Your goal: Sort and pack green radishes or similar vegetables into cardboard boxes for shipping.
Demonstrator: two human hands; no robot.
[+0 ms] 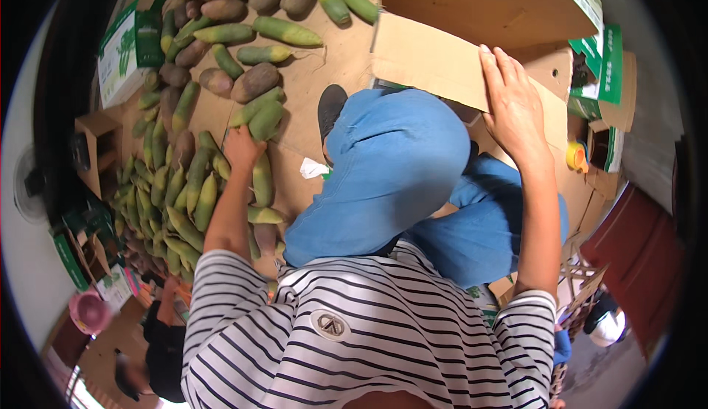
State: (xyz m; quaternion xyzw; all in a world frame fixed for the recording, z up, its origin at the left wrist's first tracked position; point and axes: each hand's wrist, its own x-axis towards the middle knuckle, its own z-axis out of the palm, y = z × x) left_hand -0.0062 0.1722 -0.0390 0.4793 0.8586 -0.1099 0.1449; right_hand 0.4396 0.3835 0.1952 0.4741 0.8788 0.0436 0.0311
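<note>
My left hand (243, 149) is closed round the lower end of a green radish (267, 120), at the right edge of a big heap of radishes (158, 195). Some in the heap are green and others purplish brown. Under the held one lies another green radish (254, 108). On the right, my right hand (514, 106) lies with fingers stretched out flat on the flap (428, 59) of an open cardboard box (472, 3). Its thumb is partly hidden near the flap's edge. I cannot see down into the box.
My bent knees (398, 158) are between the heap and the box. A white scrap (313, 168) lies beside my shoe (332, 110). Green and white cartons (122, 59) stand at the left; more are at the right by a yellow tape roll (576, 157). Another person (162, 346) is at lower left.
</note>
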